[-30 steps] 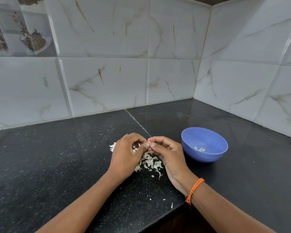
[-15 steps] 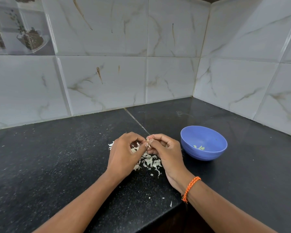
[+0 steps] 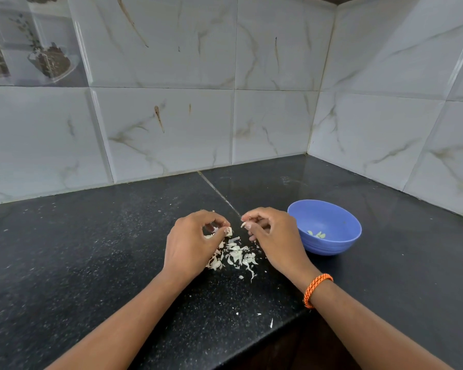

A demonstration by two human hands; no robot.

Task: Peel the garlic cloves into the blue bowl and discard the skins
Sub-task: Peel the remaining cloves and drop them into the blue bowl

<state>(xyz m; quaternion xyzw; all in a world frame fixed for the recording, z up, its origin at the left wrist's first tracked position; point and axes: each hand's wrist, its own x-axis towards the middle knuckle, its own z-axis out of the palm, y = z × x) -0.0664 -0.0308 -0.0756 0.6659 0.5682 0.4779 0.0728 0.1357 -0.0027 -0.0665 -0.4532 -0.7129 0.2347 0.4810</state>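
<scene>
- Garlic skins (image 3: 235,256) lie heaped on the black worktop (image 3: 91,249).
- Just above them, the left hand (image 3: 191,243) pinches a pale piece; the right hand (image 3: 274,236) pinches a garlic clove (image 3: 243,224), hands slightly apart.
- The blue bowl (image 3: 329,217), right of the hands, holds peeled cloves (image 3: 316,234).

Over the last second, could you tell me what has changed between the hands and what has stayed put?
The left hand and right hand, fingertips together a second ago, have drawn apart sideways. The left pinches a small pale piece, the right another; whether clove or skin, I cannot tell. The blue bowl, the skins on the counter stayed put.
</scene>
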